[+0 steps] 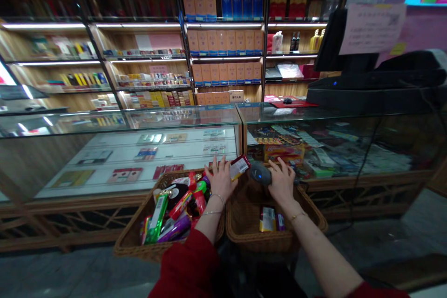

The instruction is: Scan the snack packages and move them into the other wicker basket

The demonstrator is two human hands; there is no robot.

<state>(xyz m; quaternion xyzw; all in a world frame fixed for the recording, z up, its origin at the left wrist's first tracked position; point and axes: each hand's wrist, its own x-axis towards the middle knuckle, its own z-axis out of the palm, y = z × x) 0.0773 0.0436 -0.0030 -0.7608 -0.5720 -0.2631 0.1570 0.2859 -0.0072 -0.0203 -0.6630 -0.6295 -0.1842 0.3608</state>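
Observation:
Above the gap between two wicker baskets, my left hand [221,180] holds a dark red and yellow packet [239,167] with its white barcode label facing up. My right hand [282,182] grips a dark grey barcode scanner [260,173] with a small blue light; its head points at the packet, close by. The left basket [131,245] is heaped with colourful snack packs, among them a green pack [158,216] and a purple tube [175,228]. Inside the right basket [265,244] lie a yellow and dark packet [267,219] and a small purple pack [281,222].
Behind the baskets runs a glass display counter [188,123] with flat packs inside. On its right part stand a monitor [330,39] and a dark till base [344,98], with a black cable [365,167] hanging down. Shelves of boxes and bottles line the back wall.

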